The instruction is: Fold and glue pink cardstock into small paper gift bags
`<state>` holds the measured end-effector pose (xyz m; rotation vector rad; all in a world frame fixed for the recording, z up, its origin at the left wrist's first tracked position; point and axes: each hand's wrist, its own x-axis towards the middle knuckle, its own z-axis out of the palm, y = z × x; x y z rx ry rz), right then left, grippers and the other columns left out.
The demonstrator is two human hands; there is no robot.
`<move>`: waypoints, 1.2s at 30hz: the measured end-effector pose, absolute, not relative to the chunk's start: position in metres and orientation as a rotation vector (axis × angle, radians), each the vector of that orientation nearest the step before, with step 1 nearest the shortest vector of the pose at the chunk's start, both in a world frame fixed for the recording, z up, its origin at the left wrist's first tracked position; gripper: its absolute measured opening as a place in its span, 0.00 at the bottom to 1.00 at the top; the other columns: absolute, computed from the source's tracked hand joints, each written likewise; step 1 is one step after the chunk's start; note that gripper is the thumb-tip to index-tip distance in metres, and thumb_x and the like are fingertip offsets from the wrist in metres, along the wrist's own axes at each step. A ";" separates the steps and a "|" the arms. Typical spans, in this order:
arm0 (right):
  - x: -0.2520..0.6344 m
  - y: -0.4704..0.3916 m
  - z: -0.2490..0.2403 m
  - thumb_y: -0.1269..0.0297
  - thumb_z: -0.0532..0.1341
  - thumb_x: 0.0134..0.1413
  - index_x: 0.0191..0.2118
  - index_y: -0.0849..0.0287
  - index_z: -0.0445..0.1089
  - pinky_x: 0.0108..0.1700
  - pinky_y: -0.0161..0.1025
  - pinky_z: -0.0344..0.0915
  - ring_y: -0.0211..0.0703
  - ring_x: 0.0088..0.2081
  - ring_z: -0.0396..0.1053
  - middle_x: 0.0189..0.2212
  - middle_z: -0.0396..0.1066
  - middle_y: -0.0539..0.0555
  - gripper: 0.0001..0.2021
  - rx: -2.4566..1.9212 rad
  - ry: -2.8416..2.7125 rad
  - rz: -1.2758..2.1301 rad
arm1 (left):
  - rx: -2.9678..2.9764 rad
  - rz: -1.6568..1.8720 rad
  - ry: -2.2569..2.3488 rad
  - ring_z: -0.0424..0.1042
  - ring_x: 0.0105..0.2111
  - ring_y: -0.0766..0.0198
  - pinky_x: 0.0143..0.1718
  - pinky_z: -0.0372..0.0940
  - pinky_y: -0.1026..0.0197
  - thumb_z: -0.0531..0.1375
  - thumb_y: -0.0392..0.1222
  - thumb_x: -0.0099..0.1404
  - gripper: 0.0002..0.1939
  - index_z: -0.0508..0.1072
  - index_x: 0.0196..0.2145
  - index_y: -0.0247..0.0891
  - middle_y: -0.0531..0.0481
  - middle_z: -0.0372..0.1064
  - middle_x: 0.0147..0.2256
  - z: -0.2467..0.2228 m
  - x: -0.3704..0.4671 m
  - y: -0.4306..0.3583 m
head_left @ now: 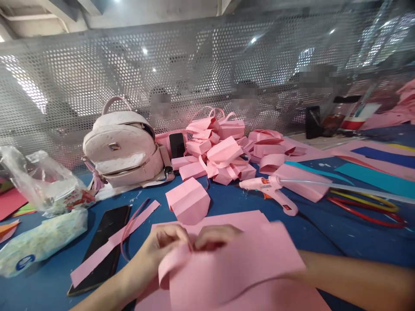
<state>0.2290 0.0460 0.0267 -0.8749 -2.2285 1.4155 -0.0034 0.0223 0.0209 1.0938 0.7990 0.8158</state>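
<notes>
Near the bottom centre, my left hand (165, 244) has its fingers closed on the curled left edge of a pink paper sheet (223, 276). My right hand (216, 236) is beside it, fingers bent and partly hidden behind the same raised sheet, gripping its upper edge. More flat pink paper (249, 218) lies under and behind the hands. Just beyond them sits a folded pink paper box (188, 201). A pink and white hot glue gun (270, 188) rests on the blue table to the right.
A pale backpack (125, 147) stands back left, beside piled pink paper boxes (223, 151). A black phone (103, 246) lies at left under a pink strip, near a tissue pack (42, 242). Red and yellow coils (372, 209) lie right. A perforated metal screen (194, 65) rises behind.
</notes>
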 end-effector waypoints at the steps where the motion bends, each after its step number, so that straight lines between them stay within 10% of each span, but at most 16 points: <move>1: 0.228 0.048 0.026 0.54 0.57 0.64 0.41 0.55 0.75 0.44 0.41 0.68 0.47 0.42 0.72 0.41 0.76 0.56 0.13 -0.850 -2.183 1.424 | 1.187 0.667 0.731 0.65 0.27 0.66 0.30 0.59 0.65 0.71 0.51 0.57 0.16 0.76 0.26 0.35 0.50 0.70 0.25 0.026 -0.003 0.020; 7: 0.225 0.050 0.018 0.40 0.57 0.62 0.28 0.63 0.71 0.29 0.34 0.58 0.37 0.26 0.63 0.23 0.67 0.51 0.28 -0.617 -2.100 1.612 | 1.426 0.536 0.973 0.61 0.25 0.70 0.27 0.52 0.68 0.67 0.32 0.55 0.12 0.70 0.36 0.39 0.57 0.66 0.26 0.035 0.013 0.004; 15: 0.215 0.039 0.011 0.64 0.67 0.50 0.27 0.61 0.69 0.27 0.32 0.52 0.33 0.24 0.57 0.20 0.61 0.44 0.08 -0.783 -1.975 1.555 | 1.169 0.939 0.854 0.65 0.26 0.70 0.29 0.59 0.68 0.73 0.41 0.54 0.21 0.66 0.39 0.40 0.56 0.68 0.28 0.002 0.015 0.015; 25: 0.219 0.038 0.016 0.39 0.61 0.57 0.33 0.61 0.65 0.21 0.30 0.54 0.33 0.20 0.59 0.21 0.64 0.47 0.25 -0.648 -1.830 1.851 | 1.373 0.753 1.051 0.56 0.24 0.70 0.26 0.50 0.66 0.69 0.44 0.55 0.14 0.71 0.23 0.33 0.56 0.59 0.22 0.020 0.011 0.011; 36: 0.218 0.033 0.025 0.68 0.56 0.59 0.30 0.59 0.62 0.27 0.31 0.52 0.33 0.23 0.56 0.21 0.62 0.45 0.06 -0.753 -2.099 1.583 | 1.556 0.588 1.226 0.54 0.25 0.67 0.27 0.49 0.64 0.63 0.44 0.58 0.12 0.68 0.23 0.36 0.56 0.57 0.22 0.022 0.014 0.004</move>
